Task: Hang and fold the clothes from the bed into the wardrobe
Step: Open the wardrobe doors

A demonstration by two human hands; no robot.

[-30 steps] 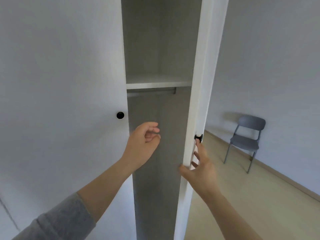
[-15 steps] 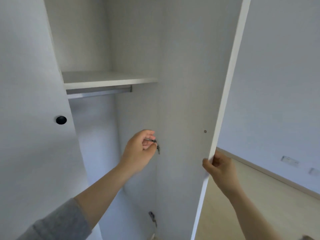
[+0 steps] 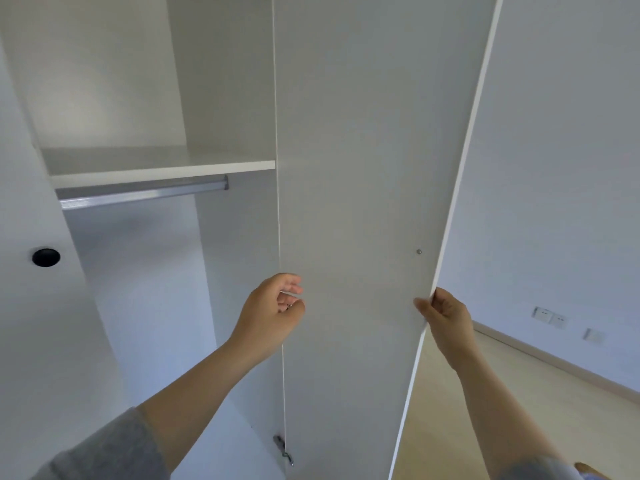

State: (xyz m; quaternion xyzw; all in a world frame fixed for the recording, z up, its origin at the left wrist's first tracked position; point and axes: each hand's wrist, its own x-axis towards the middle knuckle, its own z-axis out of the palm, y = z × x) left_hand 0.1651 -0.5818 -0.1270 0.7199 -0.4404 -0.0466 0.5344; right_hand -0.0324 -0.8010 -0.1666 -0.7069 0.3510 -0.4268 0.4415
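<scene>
A white wardrobe stands open in front of me, with a bare upper shelf [image 3: 162,169] and a metal hanging rail [image 3: 142,194] under it. The right door [image 3: 363,168] is swung wide, its inner face toward me. My right hand [image 3: 445,315] grips the door's free edge, thumb on the inner face. My left hand [image 3: 273,311] hovers by the door's hinge side with fingers loosely curled and nothing in it. No clothes or bed are in view.
The left door [image 3: 31,306] is closed, with a black round knob [image 3: 46,257]. A hinge [image 3: 282,446] sits low on the right door. Pale wood floor [image 3: 485,393] and a white wall with sockets [image 3: 549,317] lie to the right.
The right door has swung from partly open to wide open, pulled by my right hand on its edge. My view has turned left, showing more of the wardrobe interior; the grey chair has left view.
</scene>
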